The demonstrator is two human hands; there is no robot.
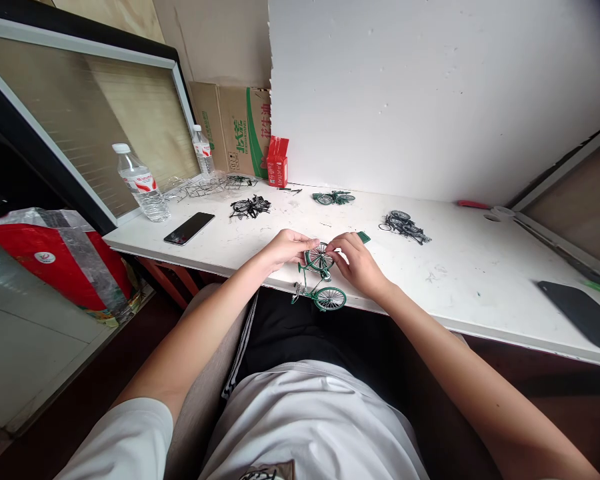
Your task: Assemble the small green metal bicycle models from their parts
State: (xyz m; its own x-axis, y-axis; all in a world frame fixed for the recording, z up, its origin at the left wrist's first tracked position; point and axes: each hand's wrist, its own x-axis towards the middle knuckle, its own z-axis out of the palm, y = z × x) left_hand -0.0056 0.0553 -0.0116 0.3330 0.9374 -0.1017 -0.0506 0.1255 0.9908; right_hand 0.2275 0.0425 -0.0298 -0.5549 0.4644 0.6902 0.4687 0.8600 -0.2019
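Head view: your left hand (286, 248) and right hand (359, 265), grips narrow, pinch the bike's (327, 297) top wheel (319, 257) from 9 and 3 o'clock; the bike runs 12 to 6.

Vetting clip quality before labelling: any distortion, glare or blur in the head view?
Head view: strong wide-angle bowing along the table edge; soft, even light, no hard shadows; white wall bright but not glaring; left hand, right hand and green model bicycle sharp, spokes readable; black parts heap too fine to resolve.
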